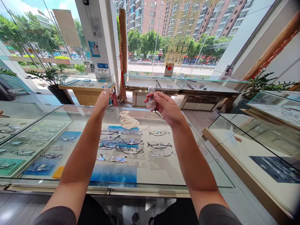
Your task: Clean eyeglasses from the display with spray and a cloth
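Observation:
My left hand [102, 101] is stretched over the far side of the glass counter, closed round a small spray bottle with a white top [106, 87]; most of its body is hidden by the fingers. Right beside it stands a reddish bottle [114, 99]. Between the thumb and fingers of my right hand [169, 109] is a pair of eyeglasses [152, 103], raised above the counter and turned on its side, lenses dotted with droplets. A crumpled cream cloth [128, 120] lies on the counter top between my hands.
Below me, the glass display counter [161, 179] holds rows of eyeglasses [131, 141] and blue cards [114, 175]. Another glass case [243, 140] stands at right. Further cases [152, 84] line the window, near a wooden post [122, 56] and a potted plant [59, 90].

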The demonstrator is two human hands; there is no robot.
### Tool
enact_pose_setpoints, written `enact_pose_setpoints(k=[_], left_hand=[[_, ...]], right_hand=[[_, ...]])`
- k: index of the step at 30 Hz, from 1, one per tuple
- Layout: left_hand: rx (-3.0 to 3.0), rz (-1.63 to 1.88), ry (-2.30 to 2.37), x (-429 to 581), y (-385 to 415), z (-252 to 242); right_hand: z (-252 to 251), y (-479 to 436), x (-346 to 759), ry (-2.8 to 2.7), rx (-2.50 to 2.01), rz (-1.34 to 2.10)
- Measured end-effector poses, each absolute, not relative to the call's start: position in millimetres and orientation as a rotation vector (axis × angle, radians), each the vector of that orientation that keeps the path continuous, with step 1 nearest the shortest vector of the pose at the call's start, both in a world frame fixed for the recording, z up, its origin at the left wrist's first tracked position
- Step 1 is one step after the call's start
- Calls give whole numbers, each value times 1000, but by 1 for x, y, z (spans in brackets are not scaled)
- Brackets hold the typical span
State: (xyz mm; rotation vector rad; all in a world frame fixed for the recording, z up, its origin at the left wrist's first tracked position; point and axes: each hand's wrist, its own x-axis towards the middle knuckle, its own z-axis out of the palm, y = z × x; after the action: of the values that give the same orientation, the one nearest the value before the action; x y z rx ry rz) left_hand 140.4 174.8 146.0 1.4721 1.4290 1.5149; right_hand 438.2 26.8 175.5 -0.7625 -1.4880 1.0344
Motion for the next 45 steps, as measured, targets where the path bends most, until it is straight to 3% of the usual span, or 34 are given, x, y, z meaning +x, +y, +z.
enact_pose_setpoints(k=[4,19,35,41,45], left_hand=[[1544,1312,1797,130,191,128],[1944,591,2062,126,200,94],[1919,189,2278,126,199,90],[1930,156,2301,130,195,91],[1940,340,2312,139,182,99]], right_hand=[[176,26,440,-1518,-779,998],[179,23,439,-1548,-769,960],[178,24,438,-1522,-731,998],[176,25,438,-1505,-712,1013],[176,26,440,-1524,-716,994]])
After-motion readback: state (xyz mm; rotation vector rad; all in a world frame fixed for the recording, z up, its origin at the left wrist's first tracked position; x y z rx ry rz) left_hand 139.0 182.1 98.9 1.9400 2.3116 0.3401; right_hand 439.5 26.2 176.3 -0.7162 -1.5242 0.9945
